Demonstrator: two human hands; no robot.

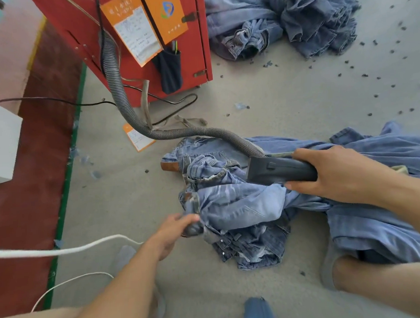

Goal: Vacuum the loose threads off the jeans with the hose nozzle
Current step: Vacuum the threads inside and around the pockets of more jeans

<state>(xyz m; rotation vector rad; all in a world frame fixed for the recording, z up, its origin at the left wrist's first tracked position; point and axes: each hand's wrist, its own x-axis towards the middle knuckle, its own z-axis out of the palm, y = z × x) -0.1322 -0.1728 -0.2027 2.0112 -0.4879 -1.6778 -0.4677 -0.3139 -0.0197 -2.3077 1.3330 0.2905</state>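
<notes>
Crumpled light-blue jeans lie on the grey floor in front of me, waistband toward the left. My right hand grips the dark grey hose nozzle, whose wide mouth rests on the denim near the waistband. A ribbed grey hose runs from the nozzle back up to the red machine. My left hand pinches the lower edge of the waistband and holds the cloth down.
A heap of darker jeans lies at the back right. Small dark thread scraps dot the floor at the right. A black cable and white cords cross the floor on the left, by a red strip.
</notes>
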